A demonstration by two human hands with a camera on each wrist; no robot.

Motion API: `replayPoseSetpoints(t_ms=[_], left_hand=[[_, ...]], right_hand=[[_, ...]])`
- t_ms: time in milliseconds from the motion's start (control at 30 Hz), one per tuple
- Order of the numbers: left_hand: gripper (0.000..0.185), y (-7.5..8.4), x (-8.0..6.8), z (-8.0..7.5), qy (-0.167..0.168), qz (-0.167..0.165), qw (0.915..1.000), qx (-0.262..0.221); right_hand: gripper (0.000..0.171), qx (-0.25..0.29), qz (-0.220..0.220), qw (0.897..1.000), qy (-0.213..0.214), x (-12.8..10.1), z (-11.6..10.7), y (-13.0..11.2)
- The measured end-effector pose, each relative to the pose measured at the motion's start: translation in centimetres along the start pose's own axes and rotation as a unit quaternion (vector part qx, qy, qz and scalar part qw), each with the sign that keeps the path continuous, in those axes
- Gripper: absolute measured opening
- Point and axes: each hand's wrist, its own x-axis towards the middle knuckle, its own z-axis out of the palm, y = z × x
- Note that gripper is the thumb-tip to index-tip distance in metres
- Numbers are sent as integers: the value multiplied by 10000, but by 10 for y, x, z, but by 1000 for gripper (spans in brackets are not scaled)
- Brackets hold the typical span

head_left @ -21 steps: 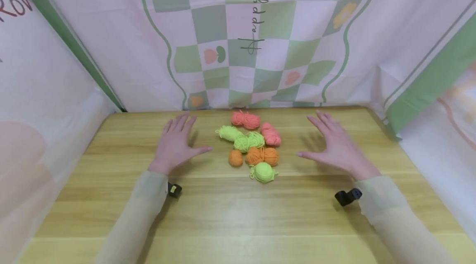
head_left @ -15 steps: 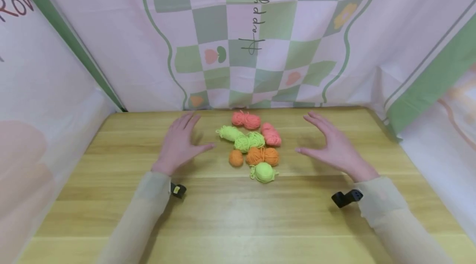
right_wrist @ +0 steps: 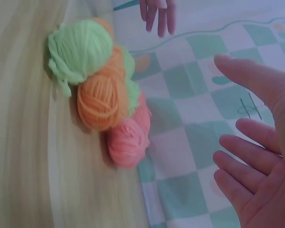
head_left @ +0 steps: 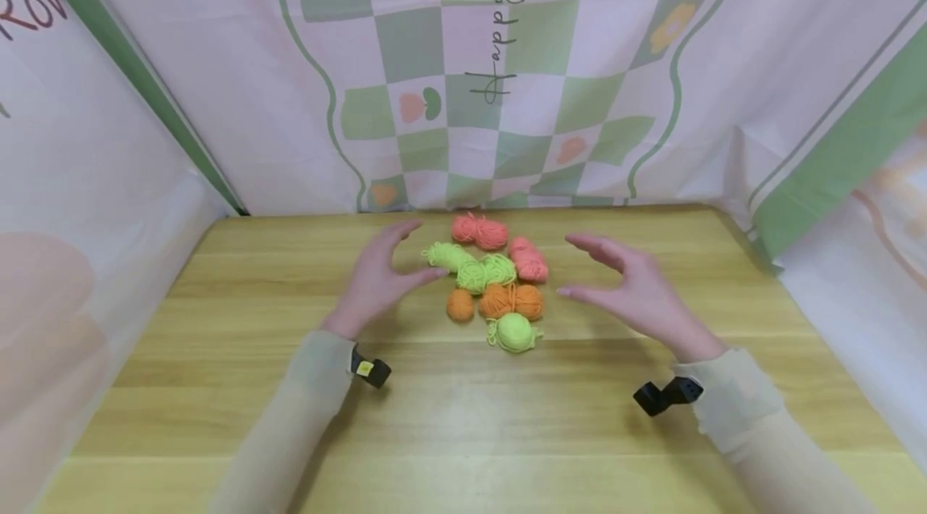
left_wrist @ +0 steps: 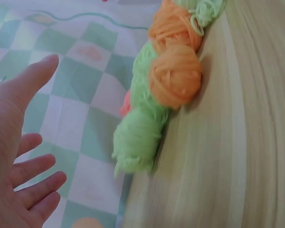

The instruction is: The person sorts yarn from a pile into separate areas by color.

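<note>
Several small balls and skeins of yarn lie bunched on the wooden table in the head view. A coral skein (head_left: pixel 479 232) is at the back, with another coral skein (head_left: pixel 528 260) to its right. Two yellow-green skeins (head_left: pixel 487 274) lie in the middle. In front are an orange ball (head_left: pixel 459 306), an orange skein (head_left: pixel 511 302) and a yellow-green ball (head_left: pixel 515 332). My left hand (head_left: pixel 376 281) hovers left of the bunch, its thumb tip overlapping the green yarn in this view. To the right, my right hand (head_left: pixel 640 293) faces it, thumb apart from slightly bent fingers. Both palms hold nothing.
The table (head_left: pixel 463 433) extends towards me and to both sides. A checked cloth (head_left: pixel 536 96) hangs behind its back edge, and more printed cloth hangs left and right. Each wrist wears a black camera (head_left: pixel 668 396) under a pale sleeve.
Both hands have moved inward towards the yarn, the left one further. The left hand has turned so its fingers overlap in view, and the right fingers have bent slightly. The yarn stays put.
</note>
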Motion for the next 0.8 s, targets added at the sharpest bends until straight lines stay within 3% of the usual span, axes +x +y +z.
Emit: replayPoseSetpoints(t_ms=[367,800], left_hand=[[85,7,10,22,-151,302,9989,-337],[80,-1,18,34,-198,229,9981,-531]], right_hand=[[71,341,-632,9962,-485,-5,28,-6],[70,507,-710,9910,-1018,-13,57,0]])
